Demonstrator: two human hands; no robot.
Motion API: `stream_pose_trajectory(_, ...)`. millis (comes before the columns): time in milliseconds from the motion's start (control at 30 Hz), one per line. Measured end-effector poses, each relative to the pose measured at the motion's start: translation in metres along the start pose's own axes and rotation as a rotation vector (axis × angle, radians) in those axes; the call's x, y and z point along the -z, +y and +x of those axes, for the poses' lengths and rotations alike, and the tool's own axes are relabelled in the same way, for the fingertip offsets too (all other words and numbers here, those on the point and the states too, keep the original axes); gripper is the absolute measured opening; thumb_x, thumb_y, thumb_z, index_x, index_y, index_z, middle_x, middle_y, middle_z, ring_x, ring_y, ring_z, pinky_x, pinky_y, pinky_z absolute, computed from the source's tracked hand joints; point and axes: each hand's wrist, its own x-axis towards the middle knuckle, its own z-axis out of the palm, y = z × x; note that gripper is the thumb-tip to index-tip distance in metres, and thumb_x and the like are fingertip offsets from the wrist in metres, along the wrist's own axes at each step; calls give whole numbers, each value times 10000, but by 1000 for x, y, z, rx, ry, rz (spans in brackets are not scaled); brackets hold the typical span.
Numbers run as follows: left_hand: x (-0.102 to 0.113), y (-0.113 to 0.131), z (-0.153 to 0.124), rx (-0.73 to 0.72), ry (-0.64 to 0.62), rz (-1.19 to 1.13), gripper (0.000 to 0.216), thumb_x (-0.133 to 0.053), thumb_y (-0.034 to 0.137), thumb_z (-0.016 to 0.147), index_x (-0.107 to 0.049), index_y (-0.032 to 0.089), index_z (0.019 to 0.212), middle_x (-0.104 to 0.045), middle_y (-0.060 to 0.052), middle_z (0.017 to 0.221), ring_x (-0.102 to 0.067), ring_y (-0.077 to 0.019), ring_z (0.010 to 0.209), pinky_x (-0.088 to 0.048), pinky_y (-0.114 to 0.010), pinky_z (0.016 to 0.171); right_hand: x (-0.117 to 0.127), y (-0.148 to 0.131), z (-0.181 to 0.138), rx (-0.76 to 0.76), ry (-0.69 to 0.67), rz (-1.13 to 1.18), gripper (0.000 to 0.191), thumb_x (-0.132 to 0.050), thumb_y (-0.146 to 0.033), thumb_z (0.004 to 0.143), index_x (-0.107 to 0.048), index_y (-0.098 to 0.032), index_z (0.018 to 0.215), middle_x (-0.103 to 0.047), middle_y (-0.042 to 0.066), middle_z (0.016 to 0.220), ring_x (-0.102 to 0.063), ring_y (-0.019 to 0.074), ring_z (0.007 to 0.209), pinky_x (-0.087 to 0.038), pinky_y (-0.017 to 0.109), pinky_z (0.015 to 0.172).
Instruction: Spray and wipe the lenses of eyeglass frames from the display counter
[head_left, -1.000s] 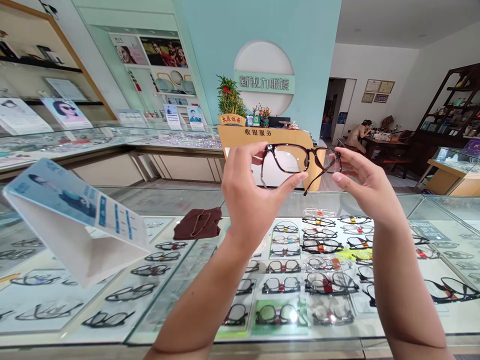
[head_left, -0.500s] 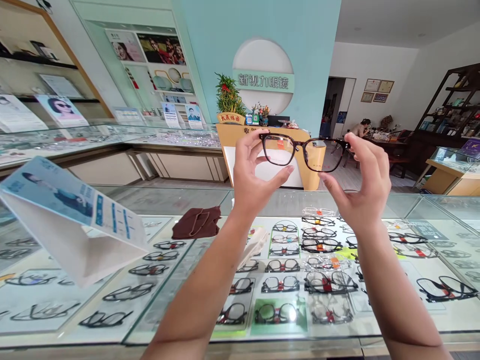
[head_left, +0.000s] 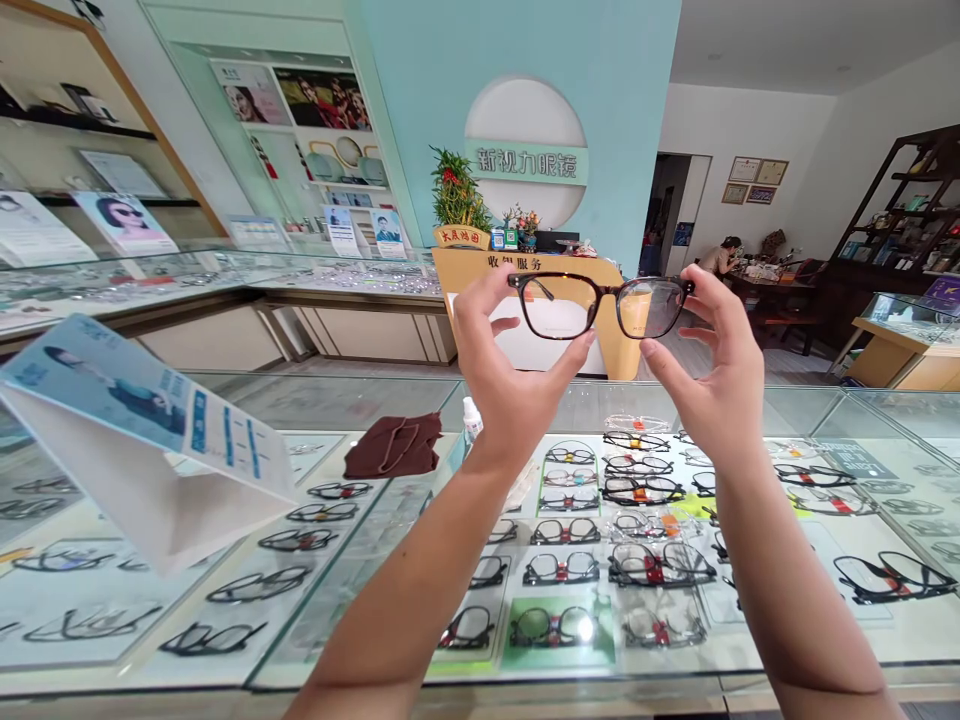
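While the left hand and right hand hold the glasses (fingers parted rim-high), a pouch lies below-left of the fingers.

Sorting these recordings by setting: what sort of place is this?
Probably an optician's shop: rows of spectacle frames lie in a glass display case, and the left hand and right hand hold up dark-rimmed glasses.

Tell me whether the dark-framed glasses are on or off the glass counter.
Off: the left hand and right hand hold the dark-framed glasses up by opposite ends, clear of the glass counter.
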Motion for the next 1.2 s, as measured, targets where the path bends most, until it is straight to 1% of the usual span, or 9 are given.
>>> stream_pose_trajectory(100,3,7,-2,-29,18,82,886,-872,572,806,-417,318,1522,-561,-151,1506,-585,-358,1406,-583,-513,1033,0,3,1,-37,-55,73,720,-610,-576,1007,-354,-430,1664,-560,79,1627,-582,354,1473,-598,555,1100)
stream_pose_trajectory(167,4,9,-2,-45,14,94,885,-870,595,806,-424,320,1518,-563,-151,1512,-581,-360,1417,-584,-520,1044,1,3,1,-44,-43,110,664,-555,-579,1035,-376,-426,1655,-578,73,1609,-596,334,1462,-597,535,1109)
stream_pose_trajectory(333,2,3,2,-157,37,-68,852,-832,661,835,-428,339,1513,-555,-140,1516,-564,-344,1462,-574,-526,1096,2,5,0,-38,122,240,516,-454,-594,1079,-594,-377,1526,-652,78,1527,-654,338,1380,-583,563,1120)
stream_pose_trajectory(433,-2,-2,3,-246,78,-242,866,-891,624,791,-491,324,1499,-576,-143,1482,-566,-340,1456,-565,-506,1099,0,10,1,-48,225,329,423,-516,-567,1074,-740,-343,1353,-749,66,1362,-736,293,1217,-608,522,1062)
stream_pose_trajectory(500,-3,-4,4,-257,87,-294,893,-928,599,755,-521,314,1498,-590,-152,1468,-576,-342,1438,-553,-501,1097,0,13,2,-51,271,368,365,-573,-536,1061,-783,-328,1275,-784,55,1267,-761,255,1119,-624,474,1012)
stream_pose_trajectory(833,-3,-3,4,-266,61,-344,904,-960,542,739,-539,313,1506,-597,-144,1468,-571,-333,1425,-520,-504,1103,1,13,6,-140,275,494,266,-680,-477,1016,-823,-304,1158,-817,40,1085,-757,190,930,-638,383,901)
stream_pose_trajectory(933,-1,-1,3,-241,40,-334,886,-918,600,772,-511,312,1505,-585,-133,1506,-547,-345,1460,-495,-535,1127,1,13,6,-151,258,523,255,-694,-478,1005,-825,-311,1148,-817,41,1126,-755,188,925,-638,369,864)
stream_pose_trajectory(1033,0,1,2,-219,33,-336,874,-928,568,776,-510,309,1498,-586,-134,1515,-541,-336,1472,-485,-525,1137,0,13,5,-142,238,552,229,-702,-460,1005,-824,-335,1154,-809,32,1188,-751,184,932,-629,360,832)
stream_pose_trajectory(1200,0,0,4,-246,46,-316,893,-929,590,760,-519,299,1498,-598,-144,1483,-576,-337,1420,-512,-511,1096,-2,12,5,-148,217,599,207,-681,-433,1024,-833,-354,1141,-816,16,1146,-705,152,801,-601,337,745)
